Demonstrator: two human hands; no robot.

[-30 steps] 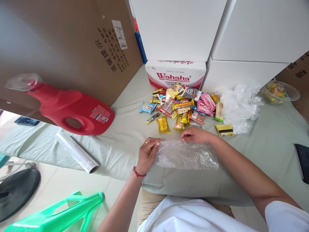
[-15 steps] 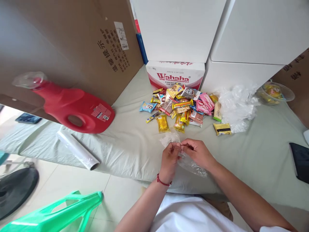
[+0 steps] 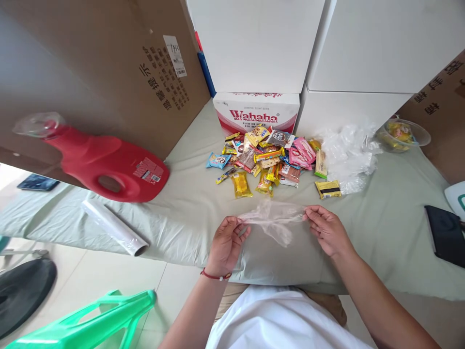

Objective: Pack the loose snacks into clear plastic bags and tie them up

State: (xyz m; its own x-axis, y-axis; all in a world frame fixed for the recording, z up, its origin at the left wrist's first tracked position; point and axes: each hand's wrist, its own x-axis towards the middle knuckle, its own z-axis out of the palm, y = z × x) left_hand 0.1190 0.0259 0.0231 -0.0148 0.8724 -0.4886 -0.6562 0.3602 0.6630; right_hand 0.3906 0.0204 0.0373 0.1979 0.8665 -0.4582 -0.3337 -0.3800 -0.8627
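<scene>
A clear plastic bag (image 3: pixel 272 218) is stretched sideways between my two hands, above the front part of the cloth-covered surface. My left hand (image 3: pixel 228 237) pinches its left end, and a red bracelet circles that wrist. At the other end, thumb and fingers of my right hand (image 3: pixel 325 228) grip the bag's edge. Just beyond the bag lies a heap of wrapped snacks (image 3: pixel 269 157) in many colours. A yellow packet with a dark band (image 3: pixel 328 189) sits apart at the heap's right. Crumpled clear plastic bags (image 3: pixel 348 157) are piled beside it.
Behind the snacks stands a Wahaha box (image 3: pixel 257 111) under white boxes. A red jug (image 3: pixel 112 167) and a plastic-film roll (image 3: pixel 114 228) lie left. At right are a clear bowl (image 3: pixel 417 137) and a dark phone (image 3: pixel 445 235). A green stool (image 3: pixel 90 325) stands on the floor.
My hands have moved apart from a close pinch, the left going left and the right going right. The clear plastic bag is now pulled out between them.
</scene>
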